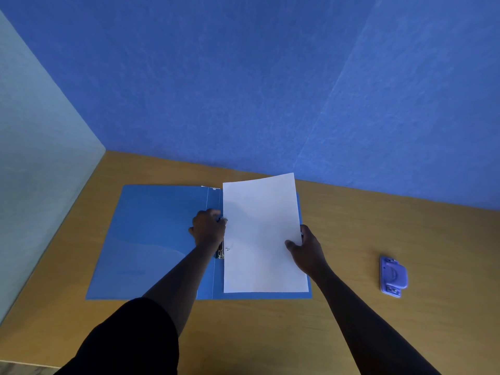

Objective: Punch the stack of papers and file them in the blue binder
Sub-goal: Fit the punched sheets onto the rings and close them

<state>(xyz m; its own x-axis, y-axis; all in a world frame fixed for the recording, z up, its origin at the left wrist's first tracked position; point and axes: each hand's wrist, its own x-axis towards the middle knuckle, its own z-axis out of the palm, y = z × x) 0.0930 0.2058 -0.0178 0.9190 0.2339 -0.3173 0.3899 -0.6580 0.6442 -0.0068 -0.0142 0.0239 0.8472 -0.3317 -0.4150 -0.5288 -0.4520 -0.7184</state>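
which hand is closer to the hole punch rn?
Right. The right hand grips the right edge of the paper stack, with bare desk between it and the hole punch. The left hand is farther away, at the binder rings beyond the stack.

One open blue binder [151, 239] lies at centre frame, one stack of white papers [263, 234] on its right half, one purple hole punch [392, 276] at right, and two hands, left [208, 227] and right [305, 249].

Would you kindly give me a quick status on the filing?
Left hand at ring clip of open blue binder. Right hand pinches white paper stack over rings. Purple hole punch aside, clear.
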